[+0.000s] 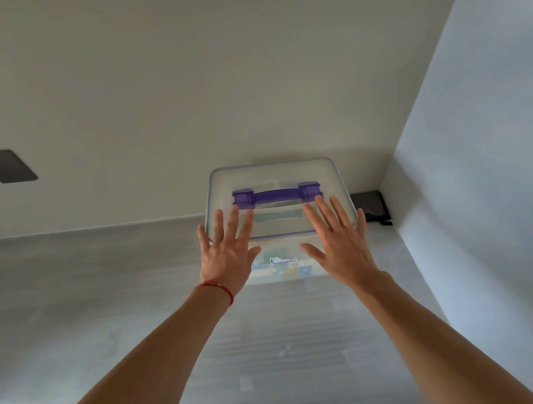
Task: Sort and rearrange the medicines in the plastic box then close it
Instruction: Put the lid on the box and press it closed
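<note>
A clear plastic box stands on the grey surface near the back wall, its lid on top with a purple handle across the middle. Blurry medicine packs show through its front wall. My left hand lies flat with fingers spread on the lid's front left part. On the front right part my right hand rests the same way, fingers spread. Both palms face down and neither grips anything. A red string bracelet sits on my left wrist.
The grey table runs to a pale back wall, and a white side wall closes the right. A dark flat object lies in the back right corner beside the box. A dark plate is on the back wall, left.
</note>
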